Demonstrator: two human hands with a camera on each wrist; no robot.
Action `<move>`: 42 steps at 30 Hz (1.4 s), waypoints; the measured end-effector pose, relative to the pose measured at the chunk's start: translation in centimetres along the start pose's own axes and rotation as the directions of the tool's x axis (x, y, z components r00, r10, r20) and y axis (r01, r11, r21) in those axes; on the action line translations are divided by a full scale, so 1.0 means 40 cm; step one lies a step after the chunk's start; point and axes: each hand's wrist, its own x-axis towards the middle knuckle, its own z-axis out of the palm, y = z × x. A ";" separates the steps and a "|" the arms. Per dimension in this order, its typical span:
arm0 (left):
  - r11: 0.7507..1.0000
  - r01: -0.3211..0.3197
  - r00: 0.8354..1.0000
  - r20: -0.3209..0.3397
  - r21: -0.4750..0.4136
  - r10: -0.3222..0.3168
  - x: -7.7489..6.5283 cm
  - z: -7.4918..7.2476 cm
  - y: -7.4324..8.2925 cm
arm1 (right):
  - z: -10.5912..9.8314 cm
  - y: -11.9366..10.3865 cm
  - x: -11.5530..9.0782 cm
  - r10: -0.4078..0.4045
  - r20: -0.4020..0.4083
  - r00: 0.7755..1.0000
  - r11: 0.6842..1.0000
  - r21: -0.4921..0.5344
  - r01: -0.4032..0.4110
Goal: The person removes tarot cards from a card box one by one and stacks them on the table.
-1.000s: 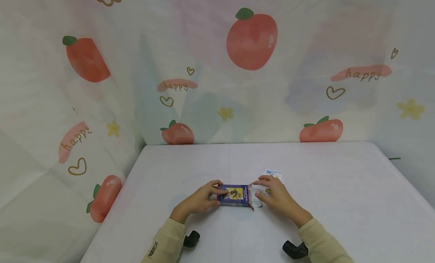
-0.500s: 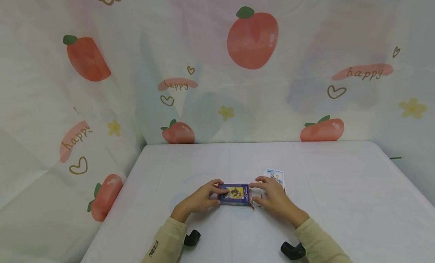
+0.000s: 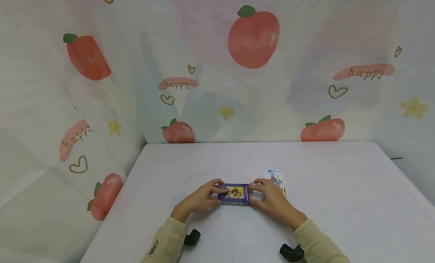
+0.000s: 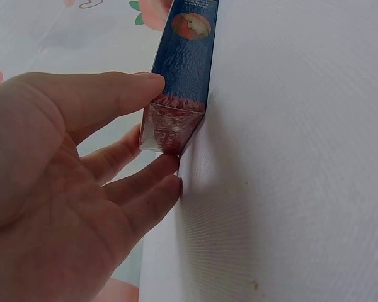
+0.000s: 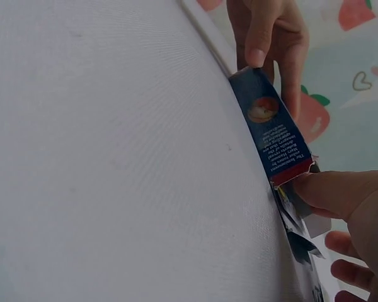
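A blue card box (image 3: 233, 194) with a yellow picture lies flat on the white-covered table. My left hand (image 3: 200, 198) grips its left end, thumb on the near side, a finger across the top. My right hand (image 3: 273, 197) is at the opposite, open end, thumb and fingers spread across the width of a card deck (image 5: 296, 200) at the opening. Most of this deck is inside the box or hidden by the hand. A torn-looking flap (image 5: 302, 244) sticks out below the right thumb. Behind the right hand lie several loose picture cards (image 3: 276, 177), partly covered.
The white tablecloth (image 3: 190, 161) runs back to a fruit-printed curtain (image 3: 253, 40), which also stands along the left. Black curved pieces hang at both wrists, one left (image 3: 192, 237) and one right (image 3: 291, 252).
My right hand has moved left toward the box, and less of the deck shows outside its opening. More of the loose cards behind are uncovered. The left hand keeps its hold.
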 end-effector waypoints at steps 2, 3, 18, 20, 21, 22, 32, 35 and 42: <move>1.000 -0.007 1.000 0.000 0.006 0.007 0.001 -0.001 0.001 | 0.001 -0.001 0.000 0.003 0.005 1.000 1.000 -0.004 -0.003; 1.000 -0.004 1.000 0.000 0.004 0.004 0.001 -0.001 0.001 | 0.003 -0.001 0.000 0.002 0.005 1.000 1.000 -0.010 -0.002; 1.000 0.016 1.000 0.002 -0.004 -0.016 -0.004 0.001 0.002 | 0.004 -0.005 -0.009 -0.003 0.032 0.999 0.999 -0.046 0.004; 1.000 0.014 1.000 -0.001 -0.004 -0.014 -0.004 0.002 0.001 | 0.004 -0.006 -0.010 -0.003 0.032 0.999 0.999 -0.052 0.005; 1.000 0.012 1.000 -0.001 -0.003 -0.012 -0.004 0.003 0.000 | 0.004 -0.006 -0.010 -0.003 0.033 0.999 0.998 -0.057 0.005; 1.000 0.010 1.000 -0.001 0.000 -0.010 -0.004 0.003 -0.001 | 0.004 -0.006 -0.010 -0.001 0.035 0.999 0.998 -0.062 0.003; 1.000 0.004 1.000 -0.006 0.006 -0.004 -0.002 0.003 0.000 | -0.009 -0.002 -0.008 0.000 0.065 0.998 0.994 -0.111 0.008; 1.000 0.008 1.000 -0.009 0.006 -0.008 -0.002 0.003 0.002 | -0.015 0.002 -0.009 -0.008 0.085 0.996 0.992 -0.122 0.018; 1.000 0.007 1.000 -0.008 0.007 -0.007 -0.001 0.003 0.006 | -0.026 0.006 -0.011 0.005 0.120 0.993 0.994 -0.105 0.007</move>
